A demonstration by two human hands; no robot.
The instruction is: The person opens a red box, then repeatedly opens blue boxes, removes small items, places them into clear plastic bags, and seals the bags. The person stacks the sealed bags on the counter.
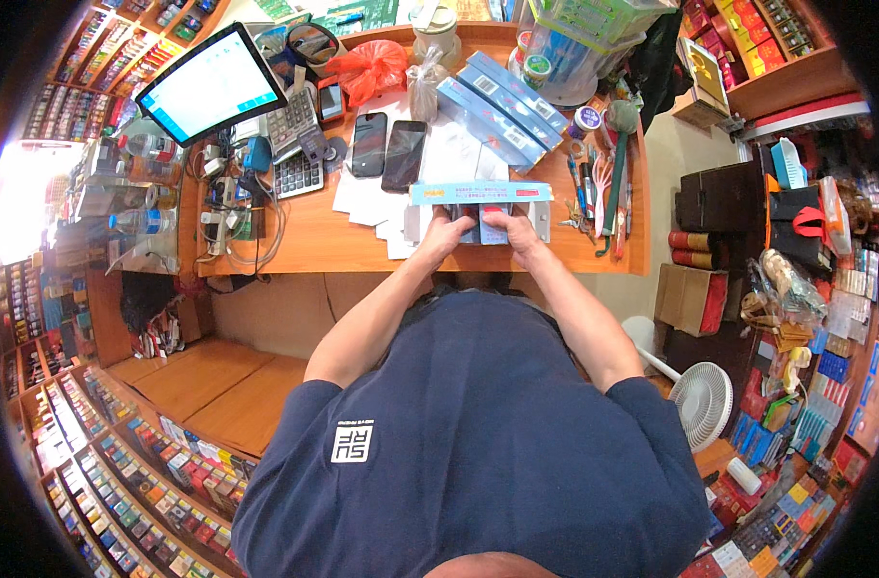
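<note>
A light-blue cardboard carton lies opened at the desk's front edge, its printed flap standing up and grey inner flaps showing at the sides. My left hand grips a small dark-blue pack in the carton's opening, thumb on top. Beside it, my right hand has its thumb on a blue pack with a red part. The fingers under both packs are mostly hidden. Beyond the carton, long blue cartons with barcodes lie slantwise on white papers.
Two smartphones, calculators and a tilted screen stand to the left, with cables near the edge. Pens, keys and a green-handled massage hammer lie right. A white fan stands behind my right arm.
</note>
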